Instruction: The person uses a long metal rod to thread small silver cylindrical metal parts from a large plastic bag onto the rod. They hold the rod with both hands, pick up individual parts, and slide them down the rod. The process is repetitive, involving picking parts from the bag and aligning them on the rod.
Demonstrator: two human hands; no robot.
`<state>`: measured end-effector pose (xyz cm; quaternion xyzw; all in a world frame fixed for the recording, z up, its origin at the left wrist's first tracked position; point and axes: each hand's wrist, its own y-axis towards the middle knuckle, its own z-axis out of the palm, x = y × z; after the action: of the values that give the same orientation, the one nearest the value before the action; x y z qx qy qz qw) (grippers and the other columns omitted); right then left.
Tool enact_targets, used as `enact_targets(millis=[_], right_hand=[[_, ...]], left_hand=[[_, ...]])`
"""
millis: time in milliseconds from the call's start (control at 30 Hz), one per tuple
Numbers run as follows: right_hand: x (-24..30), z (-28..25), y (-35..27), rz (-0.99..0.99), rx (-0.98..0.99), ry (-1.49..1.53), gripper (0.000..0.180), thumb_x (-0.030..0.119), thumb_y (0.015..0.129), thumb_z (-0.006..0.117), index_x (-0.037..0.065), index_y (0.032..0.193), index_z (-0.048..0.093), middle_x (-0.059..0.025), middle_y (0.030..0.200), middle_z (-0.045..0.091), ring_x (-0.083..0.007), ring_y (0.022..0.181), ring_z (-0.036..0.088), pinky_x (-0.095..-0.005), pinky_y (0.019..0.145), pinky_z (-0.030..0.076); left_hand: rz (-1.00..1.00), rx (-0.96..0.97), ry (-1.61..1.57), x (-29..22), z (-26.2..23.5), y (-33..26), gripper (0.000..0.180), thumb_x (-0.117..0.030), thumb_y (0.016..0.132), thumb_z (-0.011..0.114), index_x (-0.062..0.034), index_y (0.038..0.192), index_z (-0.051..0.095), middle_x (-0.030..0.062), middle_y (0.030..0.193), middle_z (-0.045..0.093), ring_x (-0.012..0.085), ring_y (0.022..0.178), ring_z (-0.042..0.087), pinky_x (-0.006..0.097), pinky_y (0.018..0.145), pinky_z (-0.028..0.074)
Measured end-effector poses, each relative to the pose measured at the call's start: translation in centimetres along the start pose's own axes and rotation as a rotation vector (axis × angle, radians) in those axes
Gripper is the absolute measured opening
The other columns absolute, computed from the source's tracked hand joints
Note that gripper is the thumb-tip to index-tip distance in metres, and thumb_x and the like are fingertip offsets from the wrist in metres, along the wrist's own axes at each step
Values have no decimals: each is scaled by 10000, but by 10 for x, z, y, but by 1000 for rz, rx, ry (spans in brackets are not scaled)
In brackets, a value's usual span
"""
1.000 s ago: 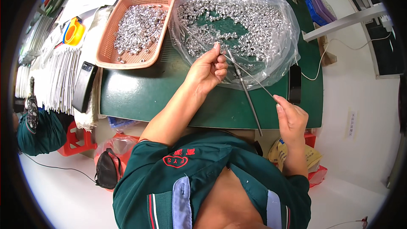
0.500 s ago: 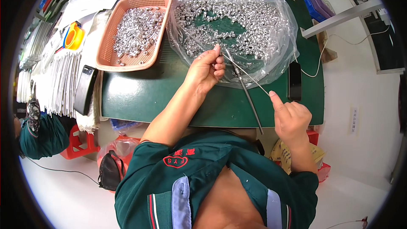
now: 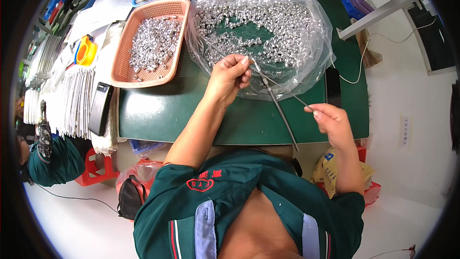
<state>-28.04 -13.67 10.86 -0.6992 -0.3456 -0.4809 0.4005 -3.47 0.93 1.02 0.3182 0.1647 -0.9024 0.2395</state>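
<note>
My left hand (image 3: 229,77) is closed in a pinch at the near edge of the clear plastic bag (image 3: 314,43), and what sits between its fingertips is too small to make out. My right hand (image 3: 331,119) pinches the near end of a thin metal rod (image 3: 293,95), which slants up and left to my left fingertips. A thicker grey metal rod (image 3: 282,112) passes beneath it and juts past the table's front edge. Many small silvery metal sleeves (image 3: 292,29) are spread in the bag.
A pink plastic basket (image 3: 117,64) of similar sleeves stands left of the bag. Phones lie at the left (image 3: 100,109) and the right (image 3: 333,88) on the green table (image 3: 191,127). Metal rods (image 3: 74,96) are stacked leftward, near another person's sleeve (image 3: 57,160). A white metal frame (image 3: 383,12) stands at right.
My right hand has turned, and its fingertips now pinch the thin rod's end more visibly. My left hand stays by the bag's edge. The whole view has shifted slightly.
</note>
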Motion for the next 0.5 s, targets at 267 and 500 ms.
enact_targets(millis=[267, 500], right_hand=[[-48, 32, -5, 363, 160, 981, 248, 143, 950, 500, -31, 1118, 553, 74, 514, 263, -33, 413, 227, -203, 395, 199], [-47, 38, -15, 173, 108, 1097, 268, 155, 952, 500, -26, 1146, 540, 61, 505, 243, -52, 406, 209, -218, 393, 202]], left_hand=[[100, 40, -76, -1, 3, 2, 143, -147, 931, 557, -11, 972, 579, 35, 725, 544, 107, 625, 454, 234, 521, 350], [101, 0, -196, 0, -2, 5, 152, -143, 945, 525, -6, 993, 570, 49, 772, 531, 112, 648, 434, 223, 522, 341]])
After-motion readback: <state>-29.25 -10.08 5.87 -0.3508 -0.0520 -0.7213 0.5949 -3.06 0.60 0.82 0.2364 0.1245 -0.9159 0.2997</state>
